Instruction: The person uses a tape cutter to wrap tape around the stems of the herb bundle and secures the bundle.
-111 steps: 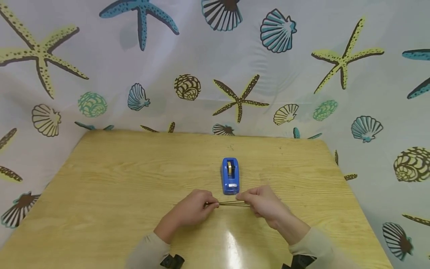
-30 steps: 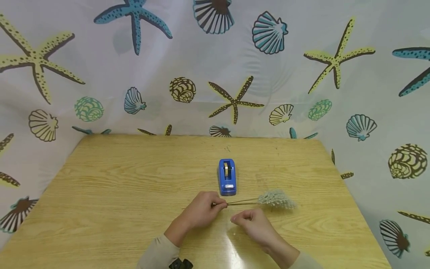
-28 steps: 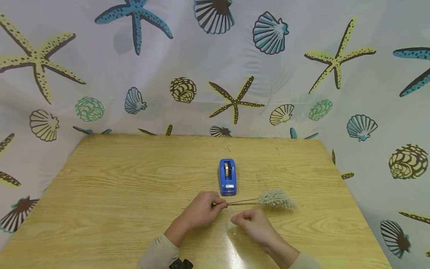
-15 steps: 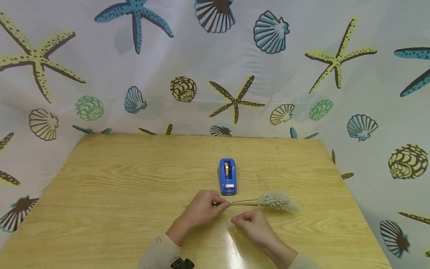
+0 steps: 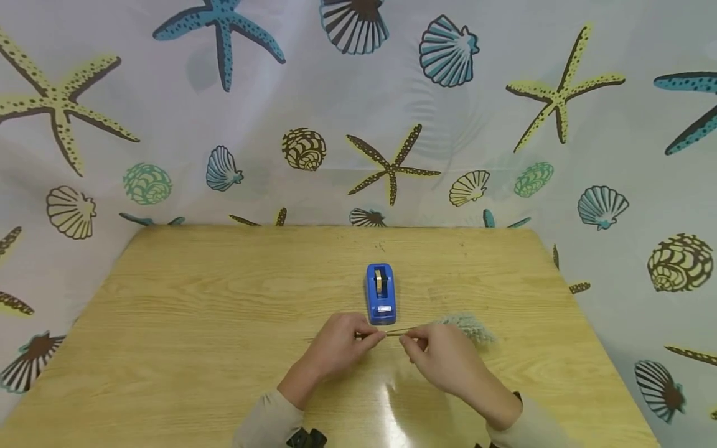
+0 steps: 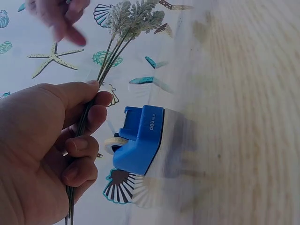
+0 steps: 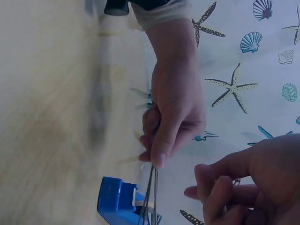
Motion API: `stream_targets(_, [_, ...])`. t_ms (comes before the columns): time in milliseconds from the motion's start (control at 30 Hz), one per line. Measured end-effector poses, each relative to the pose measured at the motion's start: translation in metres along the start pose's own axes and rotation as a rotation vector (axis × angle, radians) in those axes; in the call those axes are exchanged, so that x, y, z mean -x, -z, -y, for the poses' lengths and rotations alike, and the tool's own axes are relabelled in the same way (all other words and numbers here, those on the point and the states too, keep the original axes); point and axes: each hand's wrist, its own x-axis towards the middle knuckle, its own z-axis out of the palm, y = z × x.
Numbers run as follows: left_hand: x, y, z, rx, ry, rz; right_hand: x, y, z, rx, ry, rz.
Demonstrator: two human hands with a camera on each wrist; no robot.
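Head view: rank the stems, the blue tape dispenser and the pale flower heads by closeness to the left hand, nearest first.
1. Stems: in the left hand's grip.
2. Blue tape dispenser: just ahead, slightly right.
3. Pale flower heads: farther right, partly behind the right hand.

Surroundings log: wood-grain surface (image 5: 213, 280) and printed backdrop (image 5: 257, 115).
Surface: pale yellow-brown, runs under and well past left grip (image 5: 338, 348) and right grip (image 5: 448, 358); glare patch (image 5: 394, 417) on the near side, between the two; small dark marks (image 5: 379, 244) beyond the grips, close to the far edge. Backdrop: whitish, stands past the far edge and at both sides. Motifs: brown starfish (image 5: 390, 168) beyond the gap between grips; brown round shell (image 5: 304, 149) beyond left grip, slightly leftward; blue starfish (image 5: 222, 22) higher, farther left; yellow scallop (image 5: 469, 188) beyond right grip; yellow starfish (image 5: 559, 101) higher, farther right.
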Motion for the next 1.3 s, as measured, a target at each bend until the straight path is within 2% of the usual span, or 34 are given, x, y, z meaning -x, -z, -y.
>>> stream_targets(67, [-0.001, 0.003, -0.002, -0.016, 0.003, -0.003, -0.014, 0.007, 0.0, 0.048, 0.051, 0.009])
stream_targets(167, [-0.002, 0.005, -0.002, -0.027, -0.007, 0.005, -0.036, 0.011, -0.008, 0.045, 0.084, 0.13])
stream_targets(300, [-0.002, 0.005, -0.001, -0.037, -0.02, 0.024, -0.052, 0.011, -0.016, -0.009, 0.029, 0.341])
stream_targets(367, [-0.002, 0.004, 0.0, -0.044, -0.031, 0.029, -0.054, 0.009, -0.018, -0.031, 0.008, 0.382])
stream_targets(433, [-0.003, 0.004, 0.0, -0.041, -0.034, 0.025, -0.054, 0.006, -0.017, 0.015, 0.047, 0.348])
stream_targets(500, [-0.004, 0.004, -0.001, -0.031, -0.041, 0.017, -0.052, 0.001, -0.016, 0.108, 0.103, 0.28])
stream_targets(700, [-0.006, 0.005, -0.004, -0.005, -0.046, 0.003, -0.044, -0.016, -0.016, 0.49, 0.308, -0.011])
stream_targets(900, [-0.006, 0.004, -0.005, 0.022, -0.034, 0.006, -0.042, -0.026, -0.024, 0.744, 0.492, -0.239])
stream_targets(1033, [-0.005, 0.005, -0.005, 0.028, -0.014, 0.016, -0.041, -0.03, -0.028, 0.862, 0.588, -0.329])
stream_targets(1133, [-0.004, 0.005, -0.005, 0.027, -0.022, 0.016, -0.04, -0.033, -0.03, 0.946, 0.637, -0.368])
stream_targets(1300, [-0.003, 0.005, -0.005, 0.019, -0.044, 0.015, -0.038, -0.039, -0.033, 0.999, 0.646, -0.401])
